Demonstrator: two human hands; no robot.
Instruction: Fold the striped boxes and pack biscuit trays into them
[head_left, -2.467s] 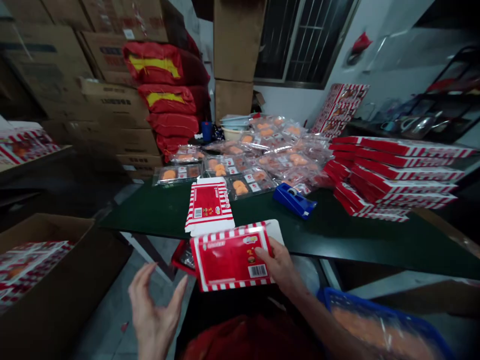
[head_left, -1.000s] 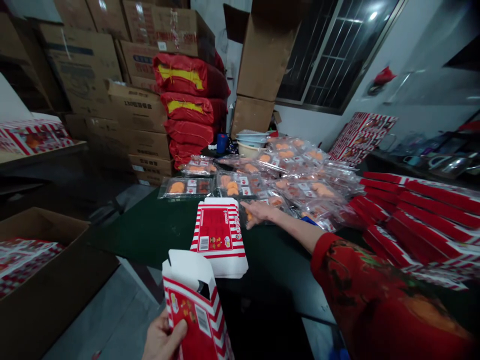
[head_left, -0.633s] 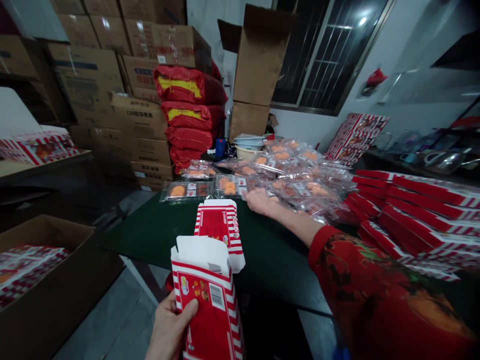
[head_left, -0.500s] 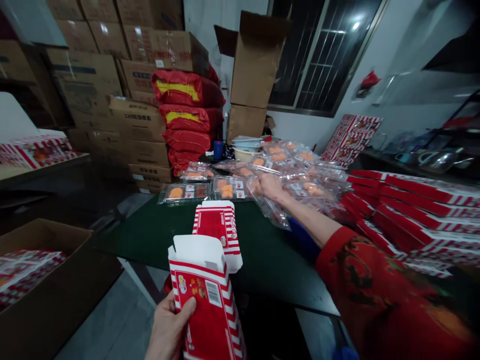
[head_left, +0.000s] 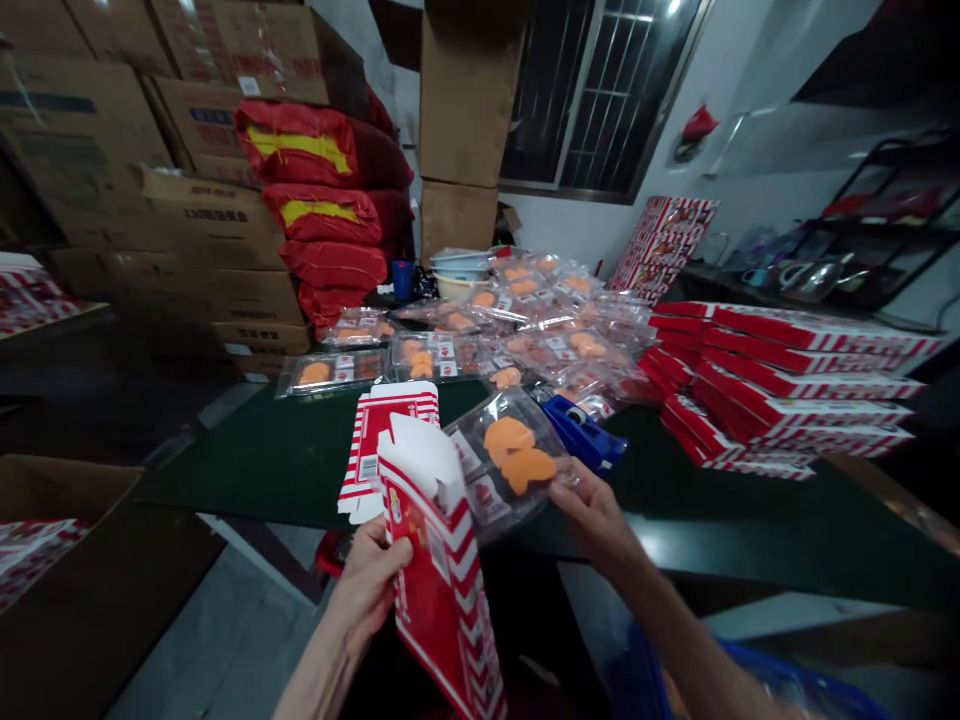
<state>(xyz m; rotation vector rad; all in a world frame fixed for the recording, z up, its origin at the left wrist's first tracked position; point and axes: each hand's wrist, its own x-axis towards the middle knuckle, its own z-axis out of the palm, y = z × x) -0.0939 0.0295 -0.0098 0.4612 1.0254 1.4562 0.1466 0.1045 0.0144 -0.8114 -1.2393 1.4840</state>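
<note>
My left hand (head_left: 371, 583) grips a red and white striped carton (head_left: 439, 585) by its left edge, its open white flap pointing up. My right hand (head_left: 592, 515) pinches the near corner of a clear plastic food pack (head_left: 506, 460) with orange pieces inside. The pack's far end sits at the carton's open mouth. Both are held just in front of the green table (head_left: 300, 450).
A flat striped carton (head_left: 375, 425) lies on the table behind my hands. A blue tape dispenser (head_left: 585, 435) sits to the right. Several clear food packs (head_left: 525, 335) are heaped behind, and flat red cartons (head_left: 780, 385) are stacked right. An open cardboard box (head_left: 82, 560) stands left.
My right hand has pulled back from the heap with one food pack and brought it to the carton's open end. My left hand has tilted the carton.
</note>
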